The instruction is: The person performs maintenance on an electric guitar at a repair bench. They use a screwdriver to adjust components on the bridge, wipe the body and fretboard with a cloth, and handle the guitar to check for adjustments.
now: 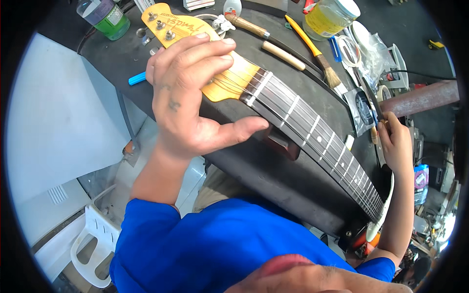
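A: Starting at the left, what is there?

B: A bottle of green liquid, then a blue marker near the wrist. The left hand comes next, its fingers splayed across the guitar's yellow headstock, its thumb stretched out toward the neck.

A: Does that thumb touch the neck?

B: It's too close to tell. To steady the guitar well, the person would do best with a flat, even palm, since hooked fingers could drag the strings sideways.

A: And where does the guitar lie?

B: Slantwise over the near side of the dark bench, headstock at upper left, neck running down to the right. A reddish-brown block shows below the neck; whether it bears the weight is unclear, so a check of that support seems wise.

A: Further right?

B: A yellow-handled brush, a silvery packet, then the right hand, finger and thumb pinching a dark slim tool whose kind is hard to tell.

A: Any advice there?

B: A light grip, probably, with the tool lifted clear of the clutter and its end held away from the frets.
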The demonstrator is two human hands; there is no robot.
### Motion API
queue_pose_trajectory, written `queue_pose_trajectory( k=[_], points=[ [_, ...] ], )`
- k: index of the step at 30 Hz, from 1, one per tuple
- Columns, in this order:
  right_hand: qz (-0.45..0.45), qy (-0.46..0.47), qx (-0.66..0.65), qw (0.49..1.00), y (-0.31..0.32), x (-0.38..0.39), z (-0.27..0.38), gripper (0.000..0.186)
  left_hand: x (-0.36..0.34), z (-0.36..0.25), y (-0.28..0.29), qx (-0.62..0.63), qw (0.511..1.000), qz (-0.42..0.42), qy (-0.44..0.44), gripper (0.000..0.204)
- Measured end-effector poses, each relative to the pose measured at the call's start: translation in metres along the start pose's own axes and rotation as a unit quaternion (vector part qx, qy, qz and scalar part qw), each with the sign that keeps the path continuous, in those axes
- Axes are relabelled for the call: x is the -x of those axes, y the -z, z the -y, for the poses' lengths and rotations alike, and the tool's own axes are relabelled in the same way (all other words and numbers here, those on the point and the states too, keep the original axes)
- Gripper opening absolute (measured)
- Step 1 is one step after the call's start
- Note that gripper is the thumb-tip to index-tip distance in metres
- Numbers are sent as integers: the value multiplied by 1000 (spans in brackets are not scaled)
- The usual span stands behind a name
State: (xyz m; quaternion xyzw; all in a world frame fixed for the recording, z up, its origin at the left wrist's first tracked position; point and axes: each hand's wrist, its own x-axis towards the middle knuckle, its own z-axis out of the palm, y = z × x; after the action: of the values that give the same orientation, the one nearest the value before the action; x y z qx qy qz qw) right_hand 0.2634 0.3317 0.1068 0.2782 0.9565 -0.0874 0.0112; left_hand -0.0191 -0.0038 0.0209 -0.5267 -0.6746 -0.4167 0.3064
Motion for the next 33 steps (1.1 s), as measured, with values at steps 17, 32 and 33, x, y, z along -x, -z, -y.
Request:
queue_pose_trajectory(
  k=[17,32,33],
  points=[
    [-310,-195,-59,929,-5,255,-50,13,10,-4,1,-32,988,2,-152,31],
    [-287,-95,-11,953,-36,291,-70,22,7,-15,0,-54,989,-31,-133,29],
    [-253,-79,-40,963,-36,286,-76,29,9,-14,3,-55,990,-29,-125,29]
  ],
)
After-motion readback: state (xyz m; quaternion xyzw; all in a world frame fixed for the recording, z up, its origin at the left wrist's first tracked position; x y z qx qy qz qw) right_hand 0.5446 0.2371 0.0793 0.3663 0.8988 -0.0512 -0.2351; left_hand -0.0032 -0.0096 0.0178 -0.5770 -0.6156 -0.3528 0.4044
